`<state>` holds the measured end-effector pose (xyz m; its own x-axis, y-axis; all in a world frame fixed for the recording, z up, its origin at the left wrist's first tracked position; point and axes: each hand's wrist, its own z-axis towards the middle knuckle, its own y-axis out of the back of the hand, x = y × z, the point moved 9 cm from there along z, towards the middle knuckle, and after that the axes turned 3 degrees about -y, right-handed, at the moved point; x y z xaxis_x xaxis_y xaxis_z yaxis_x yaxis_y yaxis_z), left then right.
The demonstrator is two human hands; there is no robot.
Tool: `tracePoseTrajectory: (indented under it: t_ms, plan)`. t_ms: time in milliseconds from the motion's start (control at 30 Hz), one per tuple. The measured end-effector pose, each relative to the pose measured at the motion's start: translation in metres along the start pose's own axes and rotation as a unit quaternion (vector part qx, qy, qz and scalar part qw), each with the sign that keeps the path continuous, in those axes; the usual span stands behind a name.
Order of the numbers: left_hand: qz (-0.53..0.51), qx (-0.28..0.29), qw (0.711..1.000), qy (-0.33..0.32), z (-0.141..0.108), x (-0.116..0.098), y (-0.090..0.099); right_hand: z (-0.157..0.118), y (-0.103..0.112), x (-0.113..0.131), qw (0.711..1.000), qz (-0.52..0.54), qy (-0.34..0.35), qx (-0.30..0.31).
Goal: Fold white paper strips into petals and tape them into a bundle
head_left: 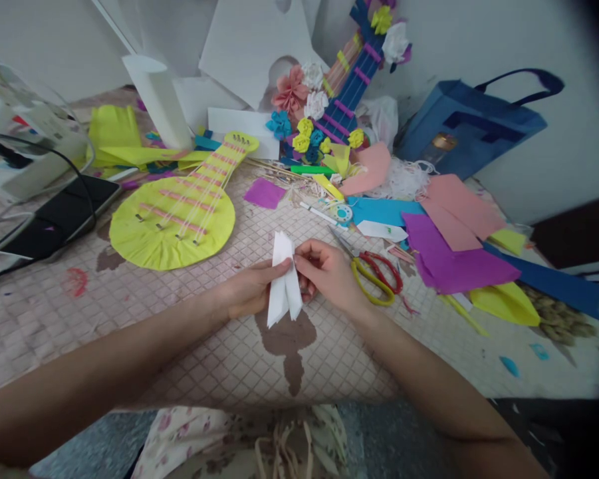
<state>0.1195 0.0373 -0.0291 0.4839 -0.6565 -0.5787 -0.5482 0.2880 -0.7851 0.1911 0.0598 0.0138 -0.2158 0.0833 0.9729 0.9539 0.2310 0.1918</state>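
Both hands hold a folded piece of white paper [280,301], its pleats bunched in the middle and fanning apart at the lower end. My left hand [252,287] is closed on its left side, thumb lying across the front. My right hand [329,271] pinches the middle from the right, with some fingers hidden behind the paper. Just right of that hand lie scissors [379,283] with one yellow and one red handle. Up and to the left rests a yellow paper-covered toy lute [179,219] with pink frets and white strings.
A dark blue paper guitar [342,110] with paper flowers leans at the back. Purple paper [451,256], pink paper [461,209] and a blue bag [471,130] are on the right. A black phone [62,213] and power strip [40,153] lie left. A white roll [159,100] stands behind.
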Motion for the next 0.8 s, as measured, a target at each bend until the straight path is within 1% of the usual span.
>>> tracePoseTrajectory:
  t_ms: [100, 233, 300, 400, 467, 533, 633, 700, 767, 800]
  plan:
    - [-0.011, -0.028, 1.0, 0.002, 0.0, 0.0, 0.004, -0.001, 0.002, 0.002, 1.0, -0.015, 0.004, -0.003]
    - [-0.023, -0.041, 0.999, -0.019, 0.002, -0.008, 0.006, -0.003, 0.011, 0.011, 0.996, -0.077, 0.036, -0.038]
    - [-0.022, -0.039, 0.998, -0.032, 0.003, -0.012, 0.005, -0.001, 0.007, 0.009, 0.994, -0.103, 0.037, -0.018]
    - [-0.013, -0.041, 0.998, -0.034, 0.002, -0.014, 0.005, 0.001, -0.004, 0.002, 0.993, -0.106, 0.027, 0.04]
    - [-0.011, -0.053, 0.998, -0.034, 0.001, -0.013, 0.007, 0.002, -0.007, -0.002, 0.994, -0.085, 0.024, 0.058]
    - [-0.008, -0.064, 0.997, -0.038, 0.001, -0.013, 0.009, 0.003, -0.006, -0.003, 0.997, -0.054, 0.019, 0.058]
    - [-0.009, -0.066, 0.997, -0.031, 0.003, -0.011, 0.011, 0.004, 0.001, -0.002, 1.0, 0.004, 0.005, 0.029]
    - [-0.013, -0.058, 0.998, -0.026, 0.005, -0.01, 0.012, 0.003, 0.004, -0.003, 0.998, 0.059, -0.019, 0.009]
    - [-0.014, -0.063, 0.997, -0.039, 0.007, -0.012, 0.015, 0.001, 0.0, -0.005, 0.992, 0.119, -0.044, 0.015]
    - [-0.011, -0.076, 0.996, -0.052, 0.007, -0.014, 0.017, 0.0, -0.005, -0.006, 0.988, 0.141, -0.051, 0.026]
